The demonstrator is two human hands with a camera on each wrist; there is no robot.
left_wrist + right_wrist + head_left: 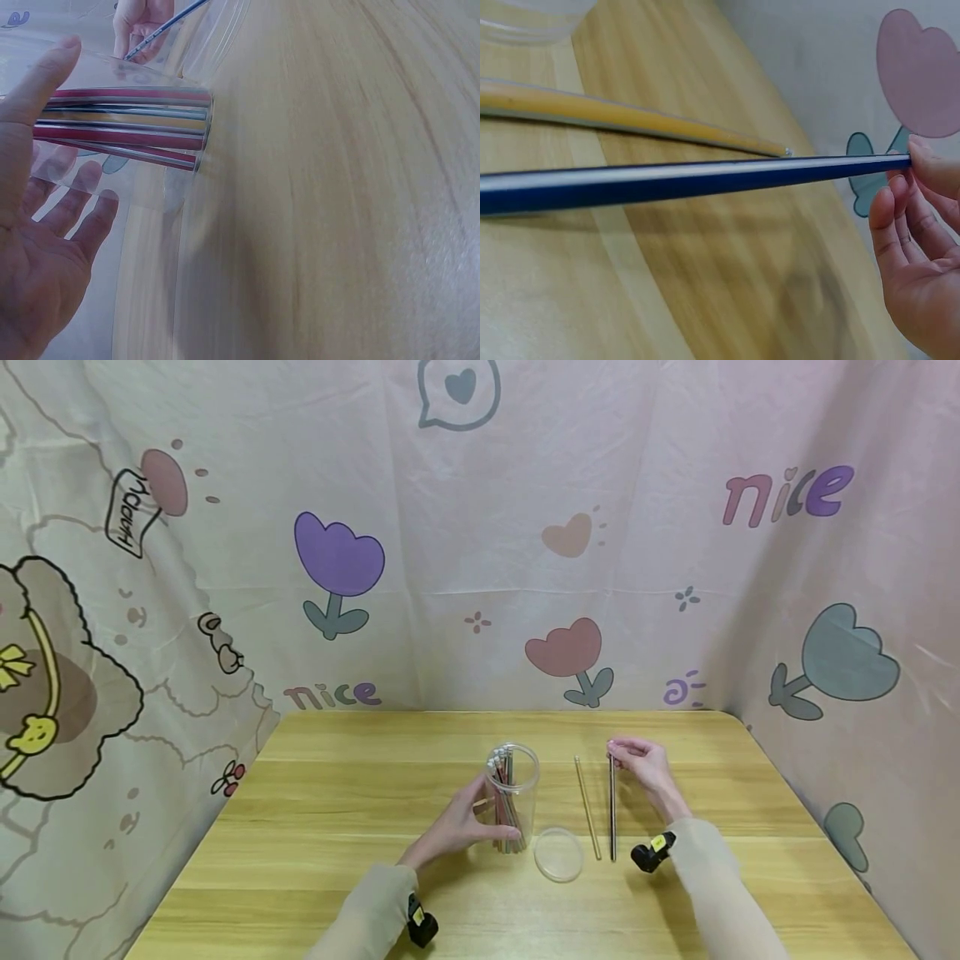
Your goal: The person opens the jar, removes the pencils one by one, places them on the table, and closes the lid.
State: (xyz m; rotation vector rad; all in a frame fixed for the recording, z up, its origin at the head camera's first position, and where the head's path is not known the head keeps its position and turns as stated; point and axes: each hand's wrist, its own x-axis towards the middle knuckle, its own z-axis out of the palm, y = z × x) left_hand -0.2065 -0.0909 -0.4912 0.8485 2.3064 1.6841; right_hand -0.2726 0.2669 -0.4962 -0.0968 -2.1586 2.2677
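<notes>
In the head view my left hand [459, 823] holds a clear plastic jar [527, 806] upright on the table, thumb on the near side and fingers round the far side. Several pencils [504, 814] lean inside it; red, yellow and dark ones show through the wall in the left wrist view. To the right, my right hand [648, 765] pinches the far end of a dark blue pencil [705, 180] between thumb and fingertips. Beside that pencil a yellow pencil [645, 118] lies on the table, apart from the hand.
A round clear lid [558, 855] lies flat just right of the jar. The wooden table [315, 827] meets a printed cloth backdrop [465, 543] at the back and sides. Each wrist wears a small black camera [422, 925].
</notes>
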